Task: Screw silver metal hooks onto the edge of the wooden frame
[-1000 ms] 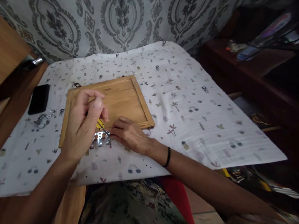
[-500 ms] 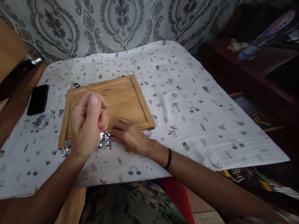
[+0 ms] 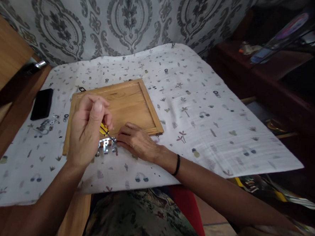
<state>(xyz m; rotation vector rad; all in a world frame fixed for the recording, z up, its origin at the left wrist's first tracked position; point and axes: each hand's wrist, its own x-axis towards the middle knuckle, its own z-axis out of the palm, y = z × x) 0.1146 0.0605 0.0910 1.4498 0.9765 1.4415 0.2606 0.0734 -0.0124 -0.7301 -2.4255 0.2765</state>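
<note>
A wooden framed panel (image 3: 131, 102) lies flat on a patterned white cloth (image 3: 200, 110). At its near edge sits a silver metal hinge (image 3: 106, 145). My left hand (image 3: 88, 131) is closed round a yellow-handled screwdriver (image 3: 104, 129), its tip down at the hinge. My right hand (image 3: 137, 142) rests just right of the hinge on the panel's near edge, fingers curled down and pressing beside the metal. A black band circles my right wrist.
A black phone (image 3: 41, 103) lies at the left on the cloth, with loose metal fittings (image 3: 46, 123) beside it. A wooden board (image 3: 6, 55) stands at the far left. Dark wooden furniture (image 3: 269, 75) with clutter fills the right. A patterned wall hanging is behind.
My left hand lifted and turned half a second ago, hiding the screwdriver and baring a second hinge at the panel's left corner; now it is back down with the yellow handle showing. My right hand stayed put.
</note>
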